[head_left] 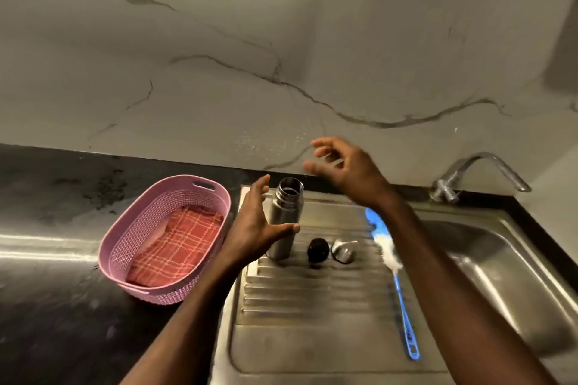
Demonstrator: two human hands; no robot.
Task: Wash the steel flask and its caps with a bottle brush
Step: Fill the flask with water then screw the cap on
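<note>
The steel flask (287, 216) stands upright and uncapped on the ribbed steel drainboard (312, 291). Beside it on the right lie a black inner cap (318, 249) and a steel outer cap (343, 250). A blue-handled bottle brush (394, 272) with white and blue bristles lies along the drainboard's right side, partly under my right forearm. My left hand (256, 222) is spread just left of the flask, thumb in front of its body, not gripping it. My right hand (341, 166) hovers above and to the right of the flask's mouth, fingers loosely spread, holding nothing.
A pink woven plastic basket (125, 247) with a red checked cloth (175, 244) inside sits on the black counter (47, 306) at left. The sink basin (500, 275) lies at right, with a steel tap (478, 175) behind it. A marble wall rises behind.
</note>
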